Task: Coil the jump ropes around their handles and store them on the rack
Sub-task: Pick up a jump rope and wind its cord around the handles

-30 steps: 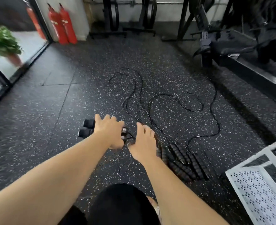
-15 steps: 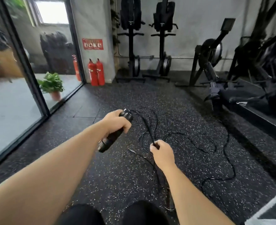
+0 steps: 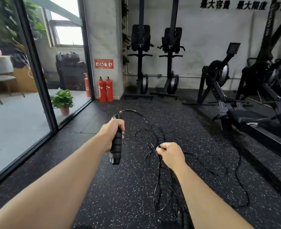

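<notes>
the left hand (image 3: 111, 133) is gripping a pair of black ribbed foam handles (image 3: 116, 144), fingers wrapped round them, holding them nearly upright above the floor (image 3: 123, 192). a thin, glossy black rope (image 3: 137, 113) is arching out of the handles' top end and falling to the right of them. the right hand (image 3: 170, 154), lower and to the right of the handles, is pinching several rope strands together between thumb and fingers. below that hand the strands are hanging in long narrow loops; more rope is lying in wide loose curves on the floor, right of the handles. the floor is dark rubber speckled with white, flat and matte. left of the handles a glass wall (image 3: 20, 113) in a black frame is edging the floor; beyond the handles two red fire extinguishers (image 3: 105, 89) are standing against a grey pillar. open speckled floor is spreading between the handles and the extinguishers.
</notes>
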`<state>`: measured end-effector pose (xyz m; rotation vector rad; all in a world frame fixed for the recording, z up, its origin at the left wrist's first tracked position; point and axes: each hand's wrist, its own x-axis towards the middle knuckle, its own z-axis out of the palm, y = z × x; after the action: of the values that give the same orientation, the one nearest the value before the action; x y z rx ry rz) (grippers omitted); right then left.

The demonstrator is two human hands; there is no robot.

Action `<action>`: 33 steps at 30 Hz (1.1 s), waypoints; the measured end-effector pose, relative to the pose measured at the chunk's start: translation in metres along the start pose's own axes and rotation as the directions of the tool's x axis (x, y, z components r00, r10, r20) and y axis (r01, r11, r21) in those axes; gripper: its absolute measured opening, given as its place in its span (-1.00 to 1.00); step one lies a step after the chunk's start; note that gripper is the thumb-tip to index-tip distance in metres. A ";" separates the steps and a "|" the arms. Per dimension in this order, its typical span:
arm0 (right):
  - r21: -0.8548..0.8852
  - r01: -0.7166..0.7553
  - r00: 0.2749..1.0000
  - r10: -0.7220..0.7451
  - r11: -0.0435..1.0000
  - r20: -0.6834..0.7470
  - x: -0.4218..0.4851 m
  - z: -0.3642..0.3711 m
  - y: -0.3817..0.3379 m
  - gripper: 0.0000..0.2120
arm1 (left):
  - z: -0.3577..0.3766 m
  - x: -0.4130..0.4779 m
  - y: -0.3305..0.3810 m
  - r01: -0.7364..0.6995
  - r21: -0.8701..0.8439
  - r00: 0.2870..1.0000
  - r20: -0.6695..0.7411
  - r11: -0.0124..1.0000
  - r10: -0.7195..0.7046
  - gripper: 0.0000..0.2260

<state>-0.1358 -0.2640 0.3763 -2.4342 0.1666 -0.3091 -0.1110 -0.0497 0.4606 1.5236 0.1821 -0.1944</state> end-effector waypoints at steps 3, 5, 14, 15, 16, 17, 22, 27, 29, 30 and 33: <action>0.172 -0.035 0.999 0.039 0.984 -0.016 0.020 -0.005 -0.007 -0.74 | 0.013 -0.010 -0.019 0.102 -0.001 0.990 0.100 0.995 -0.101 -0.92; 0.262 -0.034 0.999 0.037 0.964 -0.005 0.033 -0.008 -0.008 -0.73 | 0.021 -0.012 -0.033 0.160 -0.020 0.970 0.190 0.987 -0.153 -0.83; 0.184 -0.043 0.918 -0.034 0.982 0.395 0.044 0.004 0.001 -0.73 | 0.056 0.011 -0.079 0.178 -0.104 0.901 0.416 0.979 -0.119 -0.48; 0.139 -0.029 0.898 -0.035 0.990 0.439 0.044 0.009 0.003 -0.86 | 0.057 0.015 -0.084 0.184 -0.107 0.893 0.433 0.977 -0.121 -0.51; 0.134 -0.019 0.881 -0.047 0.991 0.471 0.045 0.014 0.004 -0.95 | 0.057 0.019 -0.090 0.196 -0.106 0.883 0.452 0.975 -0.128 -0.56; 0.155 -0.025 0.869 -0.055 0.988 0.492 0.045 0.019 0.006 -0.94 | 0.057 0.023 -0.096 0.205 -0.100 0.871 0.472 0.974 -0.135 -0.64; 0.214 -0.068 0.878 -0.044 0.975 0.477 0.047 0.039 0.025 -0.92 | 0.051 0.044 -0.121 0.229 -0.193 0.861 0.497 0.954 -0.106 -0.43; 0.493 -0.150 0.976 0.049 0.857 0.212 0.046 0.043 0.051 -0.87 | 0.038 0.065 -0.117 0.264 -0.409 0.867 0.498 0.874 -0.028 -0.18; 0.581 -0.172 0.985 0.154 0.796 0.081 0.048 0.038 0.054 -0.88 | 0.032 0.071 -0.116 0.287 -0.527 0.863 0.505 0.800 0.023 -0.17; 0.606 -0.198 0.978 0.199 0.770 0.066 0.047 0.035 0.053 -0.84 | 0.029 0.072 -0.116 0.299 -0.573 0.857 0.513 0.763 0.049 -0.19; 0.540 -0.263 0.954 0.132 0.799 0.270 0.036 0.037 0.034 -0.84 | 0.025 0.073 -0.114 0.326 -0.658 0.845 0.525 0.679 0.102 -0.32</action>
<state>-0.0932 -0.2747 0.3332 -1.8103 0.1974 0.0166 -0.0674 -0.0794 0.3340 0.5975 -0.0885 -0.5692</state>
